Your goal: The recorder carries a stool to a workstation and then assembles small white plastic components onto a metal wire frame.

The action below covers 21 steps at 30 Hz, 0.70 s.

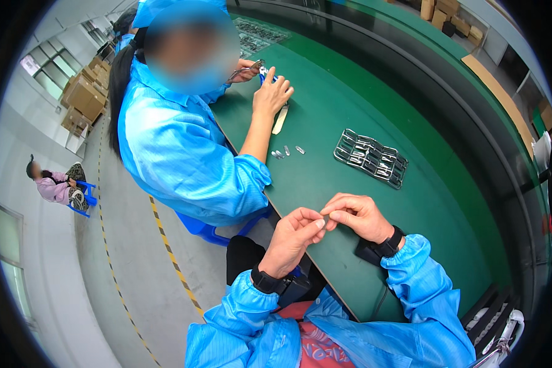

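My left hand [294, 238] and my right hand [358, 216] meet above the near edge of the green table [325, 178]. Thumbs and forefingers of both are pinched together around something small, mostly hidden by the fingertips. I cannot make out what it is. Beyond my right hand lies a dark and silvery frame of small parts [371, 158], set in rows. Several small shiny pieces [286, 150] lie loose on the table, left of that frame. Black bands sit on both my wrists, over blue sleeves.
To my left a co-worker in a blue smock [178, 147] works with blue-handled pliers [265, 73]. A pale-handled tool [280, 119] lies by their forearm. A black rail [435, 89] borders the table's far side. A black slatted rack [494, 316] stands at lower right.
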Motion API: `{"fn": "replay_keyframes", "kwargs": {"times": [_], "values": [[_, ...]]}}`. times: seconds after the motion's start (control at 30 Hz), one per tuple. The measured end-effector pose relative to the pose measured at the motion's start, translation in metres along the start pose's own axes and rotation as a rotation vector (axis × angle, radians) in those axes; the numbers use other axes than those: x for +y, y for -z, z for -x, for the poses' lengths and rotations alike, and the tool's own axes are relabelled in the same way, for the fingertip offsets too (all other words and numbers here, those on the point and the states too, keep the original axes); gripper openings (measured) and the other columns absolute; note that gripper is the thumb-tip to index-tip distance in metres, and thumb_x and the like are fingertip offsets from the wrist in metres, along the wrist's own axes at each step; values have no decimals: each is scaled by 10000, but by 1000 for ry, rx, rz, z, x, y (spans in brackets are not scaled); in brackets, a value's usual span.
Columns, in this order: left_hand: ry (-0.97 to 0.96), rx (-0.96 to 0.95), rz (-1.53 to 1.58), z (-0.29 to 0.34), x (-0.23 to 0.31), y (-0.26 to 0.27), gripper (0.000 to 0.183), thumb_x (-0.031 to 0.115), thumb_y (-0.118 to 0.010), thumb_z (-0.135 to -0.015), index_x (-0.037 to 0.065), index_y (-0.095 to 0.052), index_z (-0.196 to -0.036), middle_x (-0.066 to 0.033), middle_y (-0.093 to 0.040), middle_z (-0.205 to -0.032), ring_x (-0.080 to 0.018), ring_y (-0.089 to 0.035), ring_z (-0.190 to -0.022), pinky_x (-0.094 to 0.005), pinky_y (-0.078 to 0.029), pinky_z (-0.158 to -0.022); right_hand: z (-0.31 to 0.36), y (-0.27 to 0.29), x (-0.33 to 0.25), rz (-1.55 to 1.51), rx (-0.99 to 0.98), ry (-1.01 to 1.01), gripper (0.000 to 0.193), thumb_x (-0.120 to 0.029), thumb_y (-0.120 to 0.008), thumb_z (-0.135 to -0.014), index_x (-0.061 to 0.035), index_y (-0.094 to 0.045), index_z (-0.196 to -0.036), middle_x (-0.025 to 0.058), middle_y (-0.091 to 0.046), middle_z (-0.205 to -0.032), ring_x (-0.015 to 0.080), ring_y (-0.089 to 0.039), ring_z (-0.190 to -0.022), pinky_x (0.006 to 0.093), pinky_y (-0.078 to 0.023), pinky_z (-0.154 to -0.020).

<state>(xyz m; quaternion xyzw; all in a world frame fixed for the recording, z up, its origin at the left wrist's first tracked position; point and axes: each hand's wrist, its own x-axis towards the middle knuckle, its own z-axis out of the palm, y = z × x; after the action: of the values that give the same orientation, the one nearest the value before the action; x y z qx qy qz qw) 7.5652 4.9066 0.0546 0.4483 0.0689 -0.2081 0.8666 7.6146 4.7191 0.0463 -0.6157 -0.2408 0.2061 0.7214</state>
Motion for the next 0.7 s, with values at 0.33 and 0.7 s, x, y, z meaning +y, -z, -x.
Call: {"fn": "replay_keyframes", "kwargs": {"times": [0.33,0.7], "values": [[7,-106,106,-1,-11,18,118,63,-592,-904,24,-561,-1011,-70,-626,-935,-86,-552,-778,-211,-438,-685,-2,-2,1,120,-29,21,160,-54,-546,-928,43,-634,-1019,86,-622,-919,135,-644,-809,254,-527,-730],[-17,47,28,-9,-33,35,176,74,-553,-927,-12,-569,-1080,-19,-563,-846,-107,-528,-765,-235,-430,-699,-102,9,9,985,293,201,165,-131,-625,-823,6,-626,-915,178,-629,-862,350,-621,-798,433,-492,-702]]}}
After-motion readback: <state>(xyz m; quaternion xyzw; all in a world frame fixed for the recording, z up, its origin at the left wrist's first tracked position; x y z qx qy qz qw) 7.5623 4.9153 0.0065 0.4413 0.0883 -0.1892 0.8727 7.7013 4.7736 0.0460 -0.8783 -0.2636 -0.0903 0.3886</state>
